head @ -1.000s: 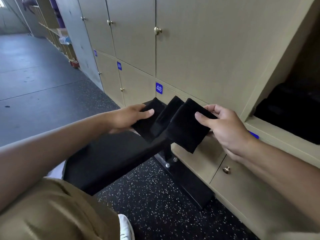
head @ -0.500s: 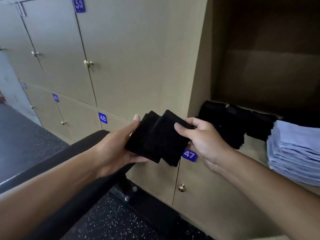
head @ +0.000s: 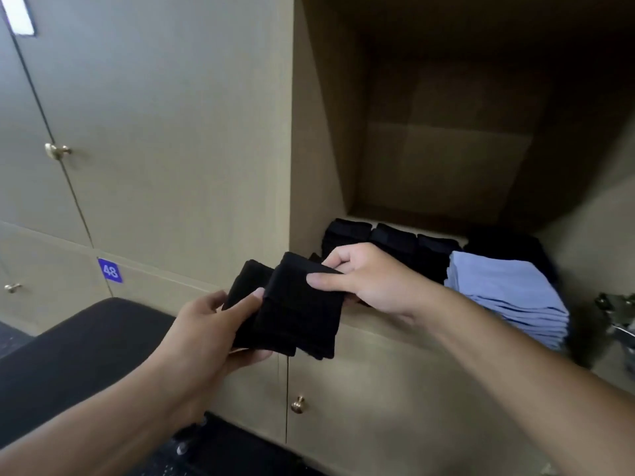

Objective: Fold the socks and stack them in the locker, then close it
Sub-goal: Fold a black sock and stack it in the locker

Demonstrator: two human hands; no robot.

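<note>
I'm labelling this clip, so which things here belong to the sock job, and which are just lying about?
Job:
- folded black socks held by left hand and right hand
- black socks already in locker
- open locker

Lying about:
- blue cloth stack
- black bench
- locker 48 label

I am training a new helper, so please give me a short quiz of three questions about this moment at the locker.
1. True or false: both hands hold the folded black socks.
2. In the open locker, what lies right of the black stacks? A) blue folded cloths B) shoes C) a bottle
3. Which number is on the purple label?

Key: 1. True: left hand and right hand grip them. 2. A, the blue folded cloths. 3. 48.
</note>
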